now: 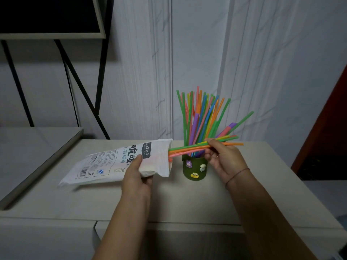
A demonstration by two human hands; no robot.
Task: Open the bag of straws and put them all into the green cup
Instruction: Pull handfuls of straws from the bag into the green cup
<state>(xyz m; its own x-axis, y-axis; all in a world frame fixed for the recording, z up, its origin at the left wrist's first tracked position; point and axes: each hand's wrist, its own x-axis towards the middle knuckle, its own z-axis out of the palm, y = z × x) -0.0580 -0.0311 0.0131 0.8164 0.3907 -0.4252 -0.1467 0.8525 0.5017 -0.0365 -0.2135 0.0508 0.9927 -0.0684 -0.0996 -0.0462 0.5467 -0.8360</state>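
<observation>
A white printed straw bag is held level above the table, its open mouth facing right. My left hand grips it near that mouth. My right hand pinches a small bundle of coloured straws that lies horizontally, one end still inside the bag's mouth, the other end past my fingers. Just behind and below the bundle stands the green cup with small cartoon figures on its wall. Several coloured straws stand fanned out in the cup.
The cup stands on a pale table close to a white panelled wall. A lower grey surface adjoins at the left, with a black metal frame behind it. A dark red edge rises at the far right.
</observation>
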